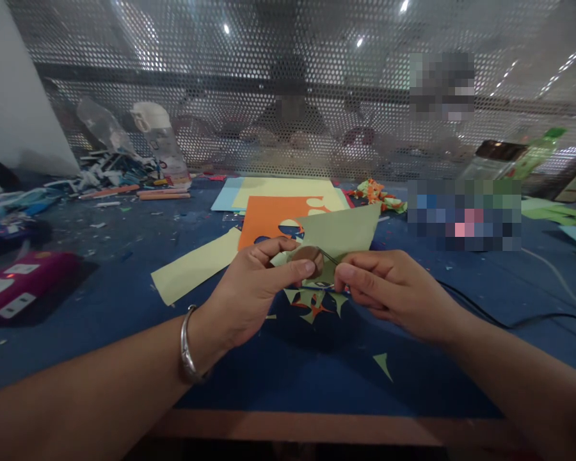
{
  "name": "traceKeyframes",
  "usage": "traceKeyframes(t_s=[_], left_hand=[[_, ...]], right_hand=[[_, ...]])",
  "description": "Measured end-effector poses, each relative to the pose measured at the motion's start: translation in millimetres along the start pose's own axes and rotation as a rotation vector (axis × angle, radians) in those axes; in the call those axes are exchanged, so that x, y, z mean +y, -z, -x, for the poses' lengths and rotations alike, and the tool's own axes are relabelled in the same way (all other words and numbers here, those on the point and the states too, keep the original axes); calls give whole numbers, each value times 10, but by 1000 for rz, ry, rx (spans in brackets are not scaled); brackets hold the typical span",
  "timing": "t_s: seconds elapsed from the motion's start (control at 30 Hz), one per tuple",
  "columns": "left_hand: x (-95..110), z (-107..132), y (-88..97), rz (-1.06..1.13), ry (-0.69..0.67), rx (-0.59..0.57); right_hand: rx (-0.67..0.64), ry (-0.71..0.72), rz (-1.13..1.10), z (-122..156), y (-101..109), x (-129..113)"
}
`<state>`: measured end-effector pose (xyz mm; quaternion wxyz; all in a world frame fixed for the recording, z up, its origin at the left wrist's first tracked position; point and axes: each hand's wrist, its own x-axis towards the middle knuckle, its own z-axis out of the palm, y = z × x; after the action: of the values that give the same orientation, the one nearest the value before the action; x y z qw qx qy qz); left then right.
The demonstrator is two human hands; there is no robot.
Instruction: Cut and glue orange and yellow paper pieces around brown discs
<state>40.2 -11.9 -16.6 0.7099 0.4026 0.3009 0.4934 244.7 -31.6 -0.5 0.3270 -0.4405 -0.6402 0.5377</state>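
My left hand (264, 282), a silver bangle on its wrist, is closed on a round brown disc (308, 261) and a sheet of pale green paper (345, 228). The disc lies against the sheet under the thumb. In the fingers of my right hand (381, 282) is a thin dark tool (327, 257), its slim end touching or close to the disc's edge. The rest of the tool is hidden by the fingers, so its kind is unclear. Below the hands lie green and orange paper scraps (312, 304).
An orange sheet (264, 218) with round cut-outs lies on yellow and blue sheets behind the hands. A pale yellow strip (192, 269) is to the left. A magenta device (29, 282), bottles (160, 141) and crumpled scraps (374, 194) surround them. A perforated metal panel (288, 83) stands behind.
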Motion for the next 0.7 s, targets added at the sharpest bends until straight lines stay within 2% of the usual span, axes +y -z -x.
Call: traceKeyframes(t_s=[0.4, 0.57, 0.7], left_hand=[[7, 3, -5, -1, 13, 20], [20, 12, -1, -43, 18, 83], [25, 1, -15, -75, 5, 12]], right_hand=[[6, 6, 17, -30, 4, 15], [11, 13, -14, -14, -15, 9], [3, 24, -51, -12, -19, 4]])
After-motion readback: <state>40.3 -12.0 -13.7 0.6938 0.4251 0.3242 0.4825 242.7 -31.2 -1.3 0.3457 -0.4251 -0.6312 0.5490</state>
